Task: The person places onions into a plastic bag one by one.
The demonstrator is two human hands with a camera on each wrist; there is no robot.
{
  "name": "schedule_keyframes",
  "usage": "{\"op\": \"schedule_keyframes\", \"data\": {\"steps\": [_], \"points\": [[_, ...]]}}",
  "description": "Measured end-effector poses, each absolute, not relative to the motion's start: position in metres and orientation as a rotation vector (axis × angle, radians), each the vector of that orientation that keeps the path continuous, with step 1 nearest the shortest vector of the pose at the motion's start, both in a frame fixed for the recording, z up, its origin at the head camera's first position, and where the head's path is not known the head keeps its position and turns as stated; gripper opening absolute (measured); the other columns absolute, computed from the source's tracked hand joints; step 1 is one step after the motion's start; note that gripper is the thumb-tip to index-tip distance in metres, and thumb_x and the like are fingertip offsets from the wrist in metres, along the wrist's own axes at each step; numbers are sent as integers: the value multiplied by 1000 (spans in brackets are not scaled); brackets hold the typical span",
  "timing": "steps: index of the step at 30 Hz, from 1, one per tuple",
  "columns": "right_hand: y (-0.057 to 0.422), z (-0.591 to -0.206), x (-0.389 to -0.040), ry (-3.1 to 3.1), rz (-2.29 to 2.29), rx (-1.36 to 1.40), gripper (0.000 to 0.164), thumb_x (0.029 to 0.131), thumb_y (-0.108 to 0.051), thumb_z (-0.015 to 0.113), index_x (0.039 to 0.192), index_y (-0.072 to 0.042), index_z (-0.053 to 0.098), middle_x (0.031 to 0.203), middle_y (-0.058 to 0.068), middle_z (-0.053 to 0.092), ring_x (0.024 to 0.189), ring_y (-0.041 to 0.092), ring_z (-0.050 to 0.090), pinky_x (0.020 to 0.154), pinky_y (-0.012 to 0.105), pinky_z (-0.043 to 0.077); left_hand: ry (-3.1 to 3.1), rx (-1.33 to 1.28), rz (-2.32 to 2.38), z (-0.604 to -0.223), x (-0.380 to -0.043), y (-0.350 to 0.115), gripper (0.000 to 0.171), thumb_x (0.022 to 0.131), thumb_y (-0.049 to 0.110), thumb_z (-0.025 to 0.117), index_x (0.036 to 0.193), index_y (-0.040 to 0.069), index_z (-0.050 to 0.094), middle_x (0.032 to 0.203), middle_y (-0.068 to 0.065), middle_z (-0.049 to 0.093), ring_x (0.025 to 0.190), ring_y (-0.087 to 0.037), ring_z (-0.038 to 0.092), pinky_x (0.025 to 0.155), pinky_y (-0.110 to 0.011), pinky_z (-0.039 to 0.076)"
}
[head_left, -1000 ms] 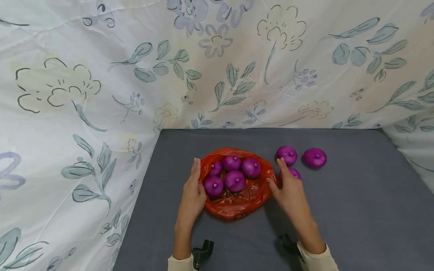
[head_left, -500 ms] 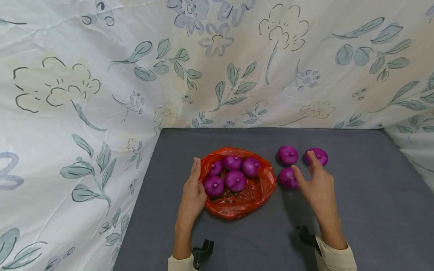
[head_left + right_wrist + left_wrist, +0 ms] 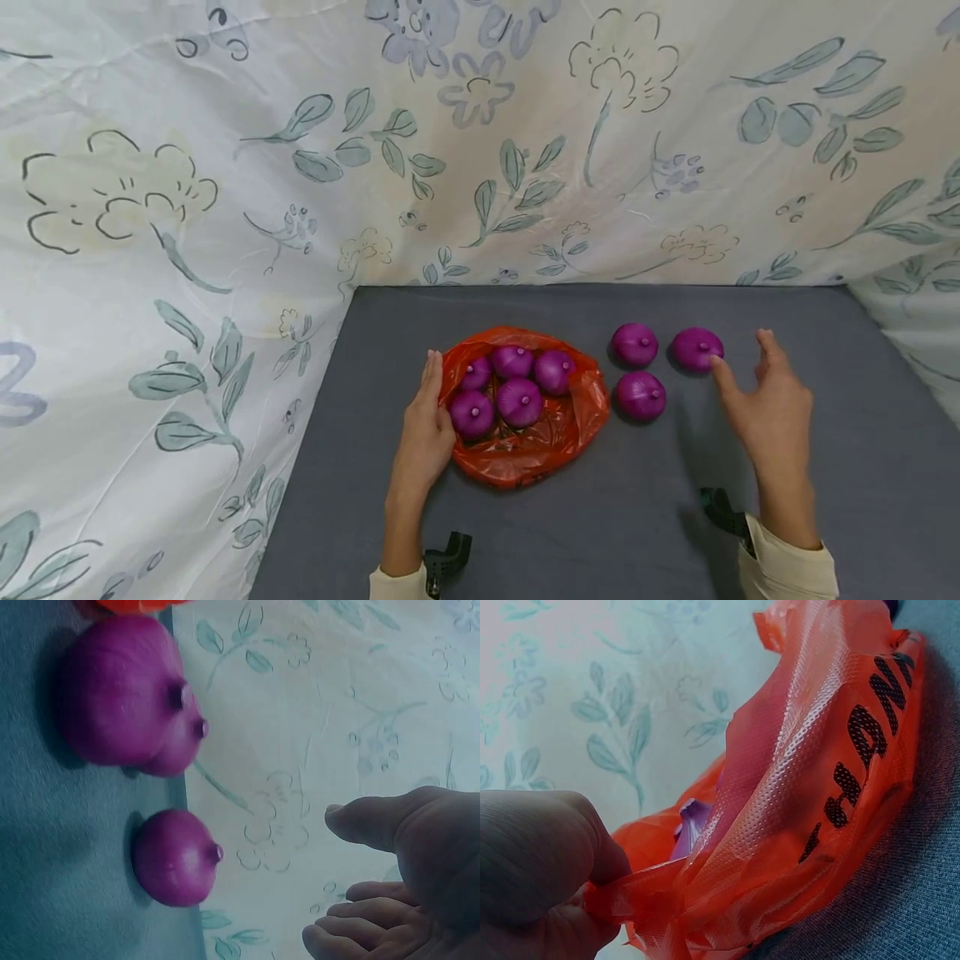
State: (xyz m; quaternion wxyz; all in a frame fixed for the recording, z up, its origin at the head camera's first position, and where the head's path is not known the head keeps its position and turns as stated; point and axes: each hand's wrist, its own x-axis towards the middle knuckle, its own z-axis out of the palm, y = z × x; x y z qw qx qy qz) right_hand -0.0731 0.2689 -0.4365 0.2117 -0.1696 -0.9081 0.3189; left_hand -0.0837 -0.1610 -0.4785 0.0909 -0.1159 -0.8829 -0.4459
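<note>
Red bag (image 3: 513,468): middle of the head view, mouth upward, on the grey table (image 3: 555,542).
Bagged onions (image 3: 520,403): five purple ones show inside.
Writing (image 3: 864,729): black capitals on the bag in the left wrist view read "THAN", then a partly hidden letter.
Left hand (image 3: 424,433): thumb and fingers pinch the bag's left rim.
Right hand (image 3: 772,417): thumb and fingers wide apart, holding nothing, near the rightmost onion (image 3: 697,349).
Loose onions (image 3: 640,396): three, right of the bag.

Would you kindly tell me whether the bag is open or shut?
The bag is open: its mouth is spread, and five onions show inside.
</note>
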Motion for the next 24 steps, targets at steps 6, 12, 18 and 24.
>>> {"op": "schedule_keyframes", "data": {"steps": [6, 12, 18, 24], "points": [[283, -436, -79, -2535, 926, -542, 80, 102, -35, 68, 166, -5, 32, 157, 31, 45, 127, 58, 56, 102, 72, 45, -2640, -337, -1340, -479, -85, -162, 84, 98, -17, 44, 170, 18, 18, 176, 5, 15, 162, -13, 14, 126, -44, 25], [295, -441, -82, -2554, 947, -608, 83, 103, -40, 64, 168, -5, 26, 166, 25, 34, 138, 57, 46, 109, 71, 38, -2649, -349, -1325, -480, -86, -162, 86, 97, -17, 44, 171, 19, 18, 176, 5, 14, 161, -14, 15, 124, -46, 29], [302, -446, -84, -2550, 993, -594, 86, 103, -41, 64, 169, -4, 23, 173, 15, 21, 148, 53, 37, 117, 68, 31, -2651, -347, -1316, -480, -86, -162, 86, 97, -17, 45, 171, 19, 17, 176, 5, 14, 161, -15, 15, 124, -47, 31], [308, -453, -88, -2587, 1007, -600, 90, 103, -44, 63, 168, -1, 20, 172, 22, 20, 147, 57, 34, 114, 72, 32, -2663, -331, -1308, -480, -86, -162, 86, 98, -16, 45, 171, 21, 17, 176, 7, 13, 161, -12, 15, 125, -44, 28]]}}
